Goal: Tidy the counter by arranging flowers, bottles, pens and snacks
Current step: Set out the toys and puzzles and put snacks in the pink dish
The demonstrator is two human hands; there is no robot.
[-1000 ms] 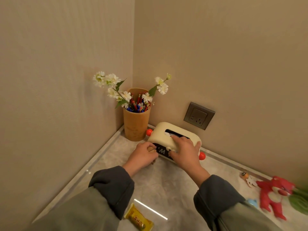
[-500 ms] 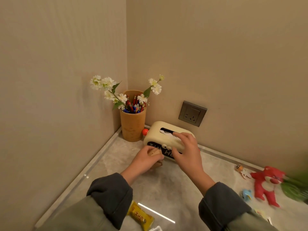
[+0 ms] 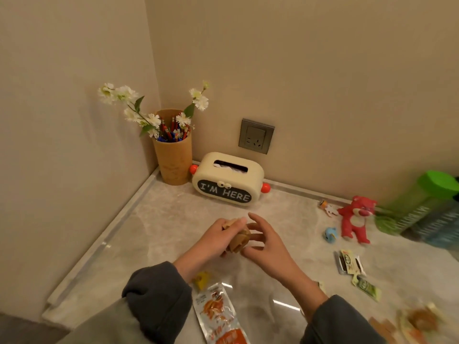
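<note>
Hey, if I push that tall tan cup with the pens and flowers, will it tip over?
Probably tippy: the cup is tall and narrow, and the flowers lean far out past its rim. The pens packed inside likely add weight, so push it low.
</note>
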